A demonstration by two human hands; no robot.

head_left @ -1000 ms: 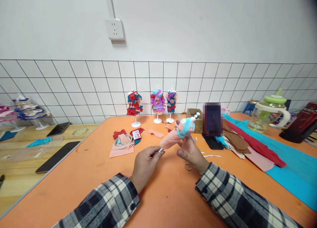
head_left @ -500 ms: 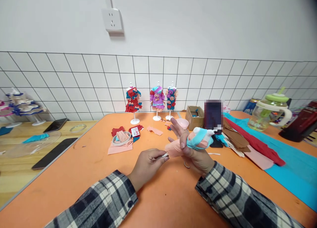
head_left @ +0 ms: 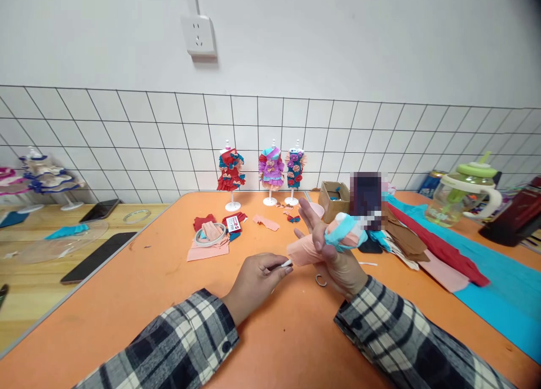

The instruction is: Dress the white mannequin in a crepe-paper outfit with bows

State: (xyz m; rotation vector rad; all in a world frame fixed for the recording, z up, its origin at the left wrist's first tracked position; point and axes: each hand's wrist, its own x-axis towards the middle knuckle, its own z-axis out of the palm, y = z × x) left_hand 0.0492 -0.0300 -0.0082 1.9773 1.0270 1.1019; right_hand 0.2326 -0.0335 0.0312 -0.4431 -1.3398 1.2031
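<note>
A small doll mannequin (head_left: 333,238), dressed in a pink skirt with a teal and pink top, lies tilted across my right hand (head_left: 333,259). The thumb presses on its waist and the fingers stretch out behind it. My left hand (head_left: 257,279) pinches the white stand rod at the skirt's lower end. Both hands hover just above the orange table (head_left: 169,299). Scissor loops (head_left: 320,280) peek out under my right hand.
Three dressed mannequins (head_left: 270,172) stand at the table's far edge. Fabric scraps and a tape roll (head_left: 210,237) lie left of them. A cardboard box (head_left: 333,200), a pink bowl, coloured sheets (head_left: 465,270) and a green-lidded bottle (head_left: 462,194) are at right. Phones rest on the wooden table at left.
My right hand turned the mannequin from pointing up and away to lying sideways in the palm. The left hand kept its pinch on the rod.
</note>
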